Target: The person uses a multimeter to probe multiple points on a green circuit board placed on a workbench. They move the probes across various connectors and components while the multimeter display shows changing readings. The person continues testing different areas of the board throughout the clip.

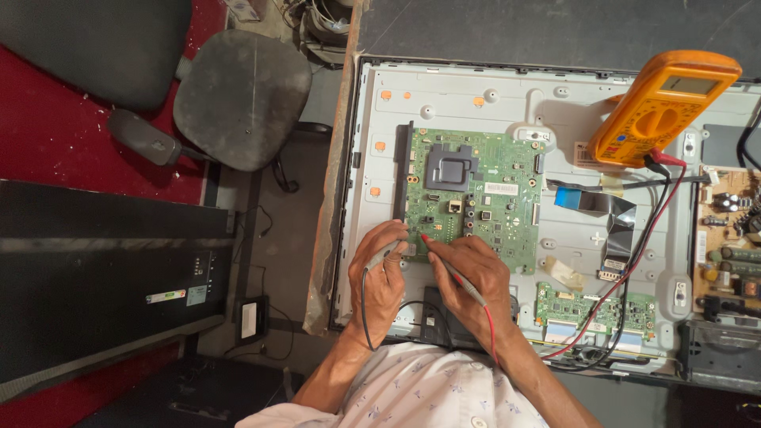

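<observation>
A: We're looking down on an opened flat-panel chassis (444, 103), and both hands are at the lower left edge of the green main board (476, 194).

B: We see the left hand (382, 273) curled shut around the black probe (388, 252), its tip touching the board's lower left corner. The black lead (364, 305) loops down past the wrist.

A: And the right hand (474, 277) is pinched closed on the red probe (448, 265), which runs slanted across the knuckles, red tip (425, 237) on the board just beside the left fingers. The 2 tips are close together.

B: We follow the red lead (634, 261) up to the orange multimeter (662, 107), propped tilted at the chassis's upper right. We can't read its display from here.

A: A smaller green board (594, 309) sits at the lower edge, and a tan power board (729, 238) is at the far right.

B: Left of the bench we have a worn grey chair (242, 95) over the red floor (47, 150).
</observation>
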